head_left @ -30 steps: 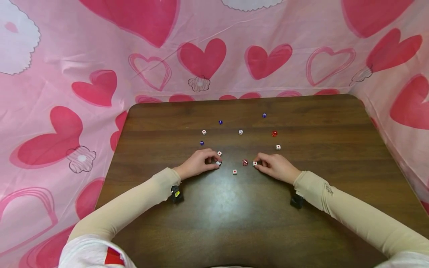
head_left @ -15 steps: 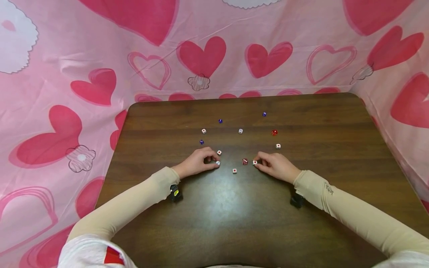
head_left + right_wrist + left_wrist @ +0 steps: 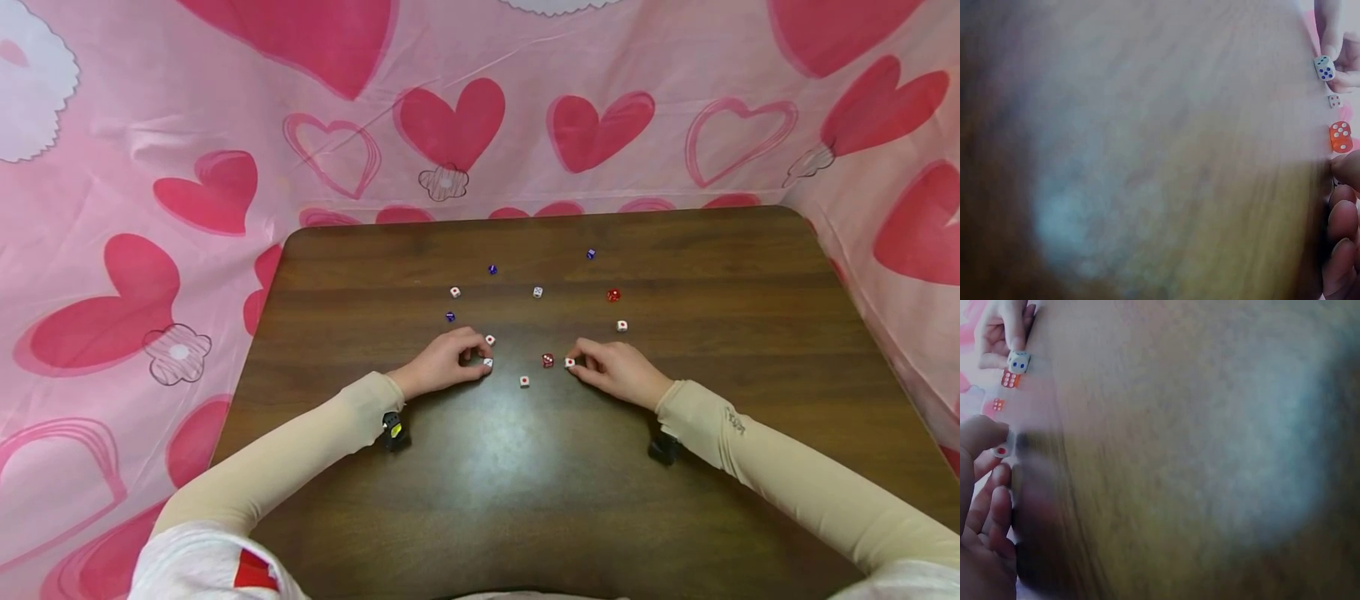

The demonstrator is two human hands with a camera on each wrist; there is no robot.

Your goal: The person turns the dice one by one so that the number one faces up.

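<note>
My left hand [image 3: 442, 365] pinches a small white die with blue pips [image 3: 488, 362] on the dark wooden surface [image 3: 525, 483]. My right hand [image 3: 618, 372] pinches a small white die with a red pip [image 3: 570, 362], just beside a dark red die [image 3: 547, 360].

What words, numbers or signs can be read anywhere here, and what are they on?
No words or printed numbers can be read.
Right sleeve: a small dark mark near the wrist, too small to read.
Dice carry only pips: the die in the left hand shows blue pips; the red die shows white ones.
</note>
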